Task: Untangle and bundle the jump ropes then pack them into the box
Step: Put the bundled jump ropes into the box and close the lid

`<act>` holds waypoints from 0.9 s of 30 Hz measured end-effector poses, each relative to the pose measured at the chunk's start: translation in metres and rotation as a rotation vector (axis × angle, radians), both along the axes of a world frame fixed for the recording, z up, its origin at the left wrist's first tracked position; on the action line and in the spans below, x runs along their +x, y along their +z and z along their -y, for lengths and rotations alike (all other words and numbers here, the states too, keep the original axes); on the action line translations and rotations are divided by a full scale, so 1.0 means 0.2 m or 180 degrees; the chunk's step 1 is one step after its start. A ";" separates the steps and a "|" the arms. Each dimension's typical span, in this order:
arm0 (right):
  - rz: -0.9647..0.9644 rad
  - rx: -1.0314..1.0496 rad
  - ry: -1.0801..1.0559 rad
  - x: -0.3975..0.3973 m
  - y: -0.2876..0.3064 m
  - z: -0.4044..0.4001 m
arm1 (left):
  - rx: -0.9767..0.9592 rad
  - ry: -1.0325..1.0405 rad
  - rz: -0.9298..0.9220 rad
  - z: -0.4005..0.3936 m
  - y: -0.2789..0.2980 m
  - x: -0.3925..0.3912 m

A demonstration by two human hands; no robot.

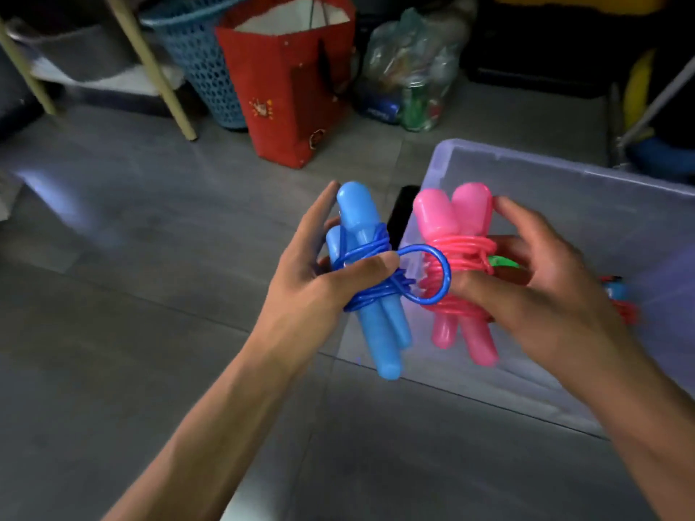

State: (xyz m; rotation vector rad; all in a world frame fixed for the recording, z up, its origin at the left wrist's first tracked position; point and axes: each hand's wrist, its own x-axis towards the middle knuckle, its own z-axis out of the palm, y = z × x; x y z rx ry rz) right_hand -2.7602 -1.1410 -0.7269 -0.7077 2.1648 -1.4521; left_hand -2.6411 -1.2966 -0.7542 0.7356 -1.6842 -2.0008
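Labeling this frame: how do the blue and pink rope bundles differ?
The blue bundle sits in the left hand; the pink bundle sits in the right hand. Blue has a loose cord loop sticking out toward pink; pink's cord shows no loose loop. Pink is held over the box; blue is mostly over the floor beside it. Both are paired handles wrapped in matching cord.

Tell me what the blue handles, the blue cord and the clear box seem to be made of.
Blue handles: likely smooth moulded plastic, one even colour, rounded ends, soft sheen.
Blue cord: probably glossy PVC or a similar flexible plastic; it shines, looks slightly translucent and holds a springy loop.
Clear box: apparently translucent plastic, a little frosted; the floor shows dimly through its wall.
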 end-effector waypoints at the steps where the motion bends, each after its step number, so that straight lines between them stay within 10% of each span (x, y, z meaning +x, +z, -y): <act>1: -0.0005 0.0058 -0.0161 -0.07 0.00 -0.07 | -0.0098 -0.0113 0.0051 -0.05 0.02 -0.09; 7: 0.0002 0.0814 -0.0773 -0.44 -0.08 -0.33 | -0.0567 -0.0680 0.0649 -0.24 0.04 -0.57; 17: 0.0747 0.2121 0.0065 -0.66 -0.35 -0.27 | -0.2345 -0.1862 0.2410 -0.25 -0.32 -1.01; 27: 0.0572 0.2207 0.0018 -0.67 -0.48 -0.33 | -0.2112 -0.2352 0.2425 -0.27 -0.47 -0.98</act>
